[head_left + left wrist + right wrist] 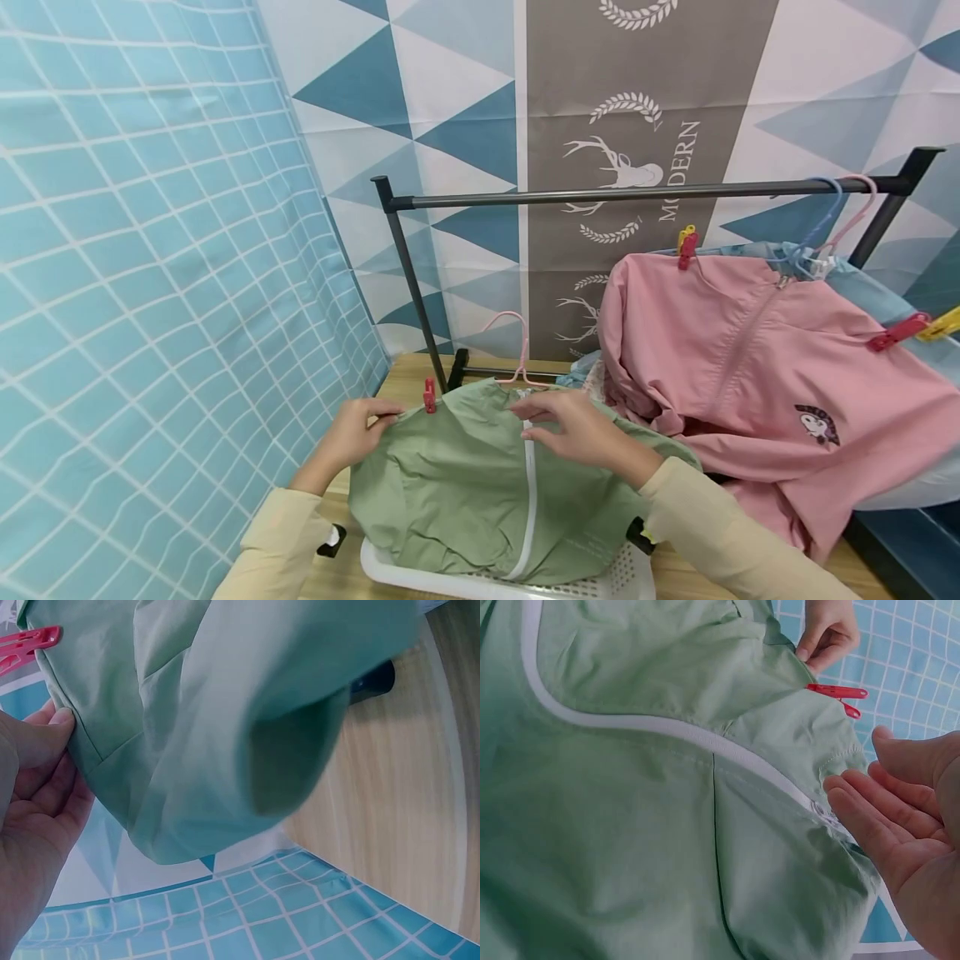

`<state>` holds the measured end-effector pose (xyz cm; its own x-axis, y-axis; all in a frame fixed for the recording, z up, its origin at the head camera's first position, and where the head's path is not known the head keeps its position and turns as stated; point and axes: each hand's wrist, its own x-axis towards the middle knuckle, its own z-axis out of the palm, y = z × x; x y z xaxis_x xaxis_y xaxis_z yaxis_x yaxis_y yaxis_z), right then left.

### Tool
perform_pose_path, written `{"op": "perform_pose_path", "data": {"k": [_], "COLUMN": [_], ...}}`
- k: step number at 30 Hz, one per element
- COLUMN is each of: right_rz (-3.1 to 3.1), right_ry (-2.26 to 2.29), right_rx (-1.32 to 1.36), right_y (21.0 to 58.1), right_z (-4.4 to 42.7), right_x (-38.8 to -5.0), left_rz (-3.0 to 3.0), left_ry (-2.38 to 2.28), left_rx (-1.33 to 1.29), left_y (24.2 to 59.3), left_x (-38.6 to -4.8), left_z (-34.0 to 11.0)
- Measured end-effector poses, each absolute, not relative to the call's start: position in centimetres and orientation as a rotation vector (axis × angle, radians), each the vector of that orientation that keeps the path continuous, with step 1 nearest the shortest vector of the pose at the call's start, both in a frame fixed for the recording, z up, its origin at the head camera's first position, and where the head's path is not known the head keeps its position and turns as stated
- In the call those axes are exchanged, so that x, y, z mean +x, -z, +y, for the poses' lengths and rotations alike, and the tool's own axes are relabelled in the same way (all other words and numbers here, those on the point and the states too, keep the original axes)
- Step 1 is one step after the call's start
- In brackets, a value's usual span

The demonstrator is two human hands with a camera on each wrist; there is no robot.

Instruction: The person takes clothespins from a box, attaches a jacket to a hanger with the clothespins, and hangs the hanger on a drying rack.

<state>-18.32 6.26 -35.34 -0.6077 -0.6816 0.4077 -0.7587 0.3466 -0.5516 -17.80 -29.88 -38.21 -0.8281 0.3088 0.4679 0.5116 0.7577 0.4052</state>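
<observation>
A green zip-up jacket [457,475] with a white zipper [531,483] hangs on a pink hanger [523,346], whose hook stands above the collar. A red clothespin [430,396] grips the jacket's shoulder at the left. Just outside that pin, my left hand [354,435] pinches the shoulder edge between thumb and fingers; the left wrist view shows the thumb on the green cloth [180,750]. Over the collar, by the zipper's top, is my right hand [907,810], its fingers extended and slightly bent, holding nothing. Whether its fingertips touch the cloth, I cannot tell.
Below the jacket sits a white basket [390,573] on the wooden table. A black rack [600,197] spans the back. At its right end hangs a pink jacket [697,333] with red and yellow clothespins, in front of light-blue clothing. A blue tiled-pattern wall [150,250] borders the left.
</observation>
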Motion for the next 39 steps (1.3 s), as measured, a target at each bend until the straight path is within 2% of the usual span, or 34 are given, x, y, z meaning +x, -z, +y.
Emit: {"op": "perform_pose_path", "data": {"k": [18, 27, 39], "right_rz": [-2.26, -2.324, -2.373], "right_ry": [-1.026, -1.058, -0.876], "right_rx": [1.338, 1.254, 1.051], "right_y": [35.4, 35.4, 36.0], "right_z": [11.7, 15.8, 22.7], "right_x": [-18.0, -17.0, -15.6], "left_rz": [-2.574, -2.592, -2.591], "left_ry": [0.733, 0.724, 0.733], "left_rx": [-0.652, -0.661, -0.651], "left_y": [37.6, 37.7, 37.8], "left_x": [-17.8, -18.1, -18.0], "left_z": [-30.1, -29.8, -29.9]}}
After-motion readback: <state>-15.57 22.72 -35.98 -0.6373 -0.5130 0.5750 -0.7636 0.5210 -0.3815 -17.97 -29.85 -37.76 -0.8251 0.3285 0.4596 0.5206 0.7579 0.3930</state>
